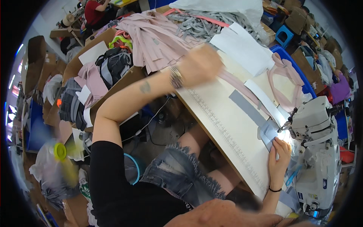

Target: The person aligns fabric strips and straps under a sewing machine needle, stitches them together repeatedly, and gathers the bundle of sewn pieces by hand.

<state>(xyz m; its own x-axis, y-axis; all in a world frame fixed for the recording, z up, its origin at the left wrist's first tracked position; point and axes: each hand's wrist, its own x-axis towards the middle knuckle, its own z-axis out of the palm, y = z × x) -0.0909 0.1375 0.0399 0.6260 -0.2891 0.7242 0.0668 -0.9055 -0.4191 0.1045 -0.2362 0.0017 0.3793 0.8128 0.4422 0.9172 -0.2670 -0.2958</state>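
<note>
We record a crowded sewing workshop with a pale worktop [223, 130], ruler marks running along its left edge. The grey-blue piece [267, 130] lies on the right of this surface, at the lit needle area of a white sewing machine [312, 121]. We note the right hand [279, 153] grasping its near end, thumb and fingers closed on the fabric. Just left and beyond lies a flat grey strip [247, 108]; farther off, a long pink strip [242, 86] leads toward the left hand [202, 66]. That hand is raised over the far left part, fingers curled; motion blur hides its grip, so we cannot tell whether it holds anything. Beyond it we log white sheets [244, 49], a heap of pink strips [155, 39] and a pile of grey strips [200, 27]. At far right sits a blue bin [309, 89]; at left, a cardboard box [117, 86] with dark strap bundles [114, 66]. A person in red [94, 14] sits far left.
</note>
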